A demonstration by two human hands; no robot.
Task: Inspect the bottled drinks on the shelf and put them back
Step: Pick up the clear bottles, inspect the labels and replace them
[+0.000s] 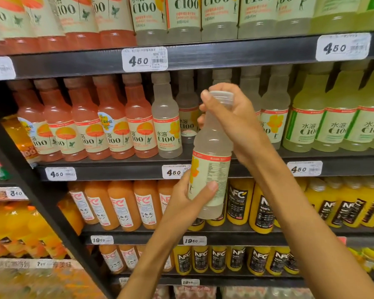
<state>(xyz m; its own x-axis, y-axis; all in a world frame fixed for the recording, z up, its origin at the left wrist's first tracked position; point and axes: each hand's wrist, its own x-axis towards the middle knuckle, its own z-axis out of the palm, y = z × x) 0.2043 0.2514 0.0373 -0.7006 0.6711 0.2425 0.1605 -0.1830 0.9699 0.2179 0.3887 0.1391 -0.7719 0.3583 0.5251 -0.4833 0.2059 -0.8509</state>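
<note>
Bottle (212,156) held clear of the shelf (203,170), in front of the mid tier, upright w/ slight tilt. Pale cloudy drink inside, cream label w/ red band at top and yellow flower print; fine print panel faces the camera, too small to read.

Right hand (231,117) at the top: fingers curled round neck and cap (221,97), thumb up along the cap's left side. Left hand (188,197) low: thumb lies across the label front, fingers wrapped behind, gripping the lower body. Both forearms reach up from bottom of view.

Behind bottle, mid tier: pink bottles (84,126) at left, pale bottles (166,124) of same kind at centre, yellow-green bottles (330,121) at right. Gap in the pale row just behind the held bottle; whether that slot is empty, cannot tell, hands block it.

Price tags (174,172) on the shelf edge read 4.50. Tier above: same three drinks, lower halves only in view. Tier below: orange juice bottles (121,206) left, yellow NFC bottles (240,201) w/ black labels right, tags 19.50.
</note>
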